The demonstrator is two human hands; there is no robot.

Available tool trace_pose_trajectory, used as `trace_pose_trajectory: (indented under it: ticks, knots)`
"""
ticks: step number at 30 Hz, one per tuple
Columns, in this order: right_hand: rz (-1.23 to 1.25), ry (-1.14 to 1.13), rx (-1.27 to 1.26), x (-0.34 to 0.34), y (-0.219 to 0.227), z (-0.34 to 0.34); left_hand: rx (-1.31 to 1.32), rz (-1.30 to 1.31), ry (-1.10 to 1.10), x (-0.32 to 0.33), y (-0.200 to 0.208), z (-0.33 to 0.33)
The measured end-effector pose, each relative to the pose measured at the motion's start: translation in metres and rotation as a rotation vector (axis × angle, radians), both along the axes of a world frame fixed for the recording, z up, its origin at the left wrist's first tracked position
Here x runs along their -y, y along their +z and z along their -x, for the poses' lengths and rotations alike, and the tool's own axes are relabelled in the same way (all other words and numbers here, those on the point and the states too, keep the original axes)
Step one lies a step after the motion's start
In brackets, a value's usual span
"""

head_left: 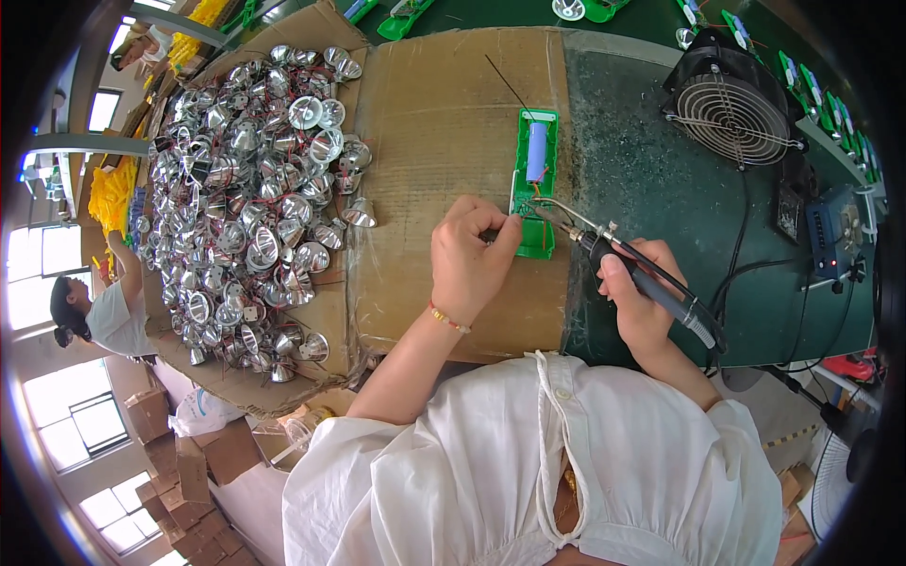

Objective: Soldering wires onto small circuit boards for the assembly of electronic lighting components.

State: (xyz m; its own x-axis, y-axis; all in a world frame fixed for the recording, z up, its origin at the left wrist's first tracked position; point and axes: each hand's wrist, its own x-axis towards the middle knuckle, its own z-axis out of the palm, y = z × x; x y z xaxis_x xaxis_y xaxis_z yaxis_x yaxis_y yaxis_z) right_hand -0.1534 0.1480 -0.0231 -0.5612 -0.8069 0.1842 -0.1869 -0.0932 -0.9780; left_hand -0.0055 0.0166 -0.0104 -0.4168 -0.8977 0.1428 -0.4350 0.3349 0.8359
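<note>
A green plastic housing [536,243] lies lengthwise on the cardboard in front of me. It holds a blue cylindrical battery cell [537,151], with thin red wires [541,176] at its near end and a long dark wire [507,79] sticking out beyond its far end. My left hand [469,247] is pinched closed at the housing's left edge; what sits between the fingertips is too small to make out. My right hand [644,294] grips a soldering iron [668,298] with a thin metal feed tube [578,215] along it. Its tip reaches into the housing near the wires, close to my left fingertips.
Many silvery reflector cups [250,203] with wires fill a cardboard tray on the left. A black fan with a wire guard [731,115] and a blue box with cables [834,238] stand right. More green housings [401,21] line the far edge. Another person [118,311] works at far left.
</note>
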Motion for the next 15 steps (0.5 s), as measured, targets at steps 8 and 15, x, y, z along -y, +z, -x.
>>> trace_pose_trajectory:
  ticks: [8,15]
  knots:
    - [-0.022,0.011,0.057,0.004,0.0021,0.0,-0.017,-0.017,-0.013,0.0029,0.003,0.0016]
    - [-0.002,-0.065,0.287,0.0025,0.0073,-0.004,-0.011,-0.039,0.003,0.0024,-0.0001,0.0024]
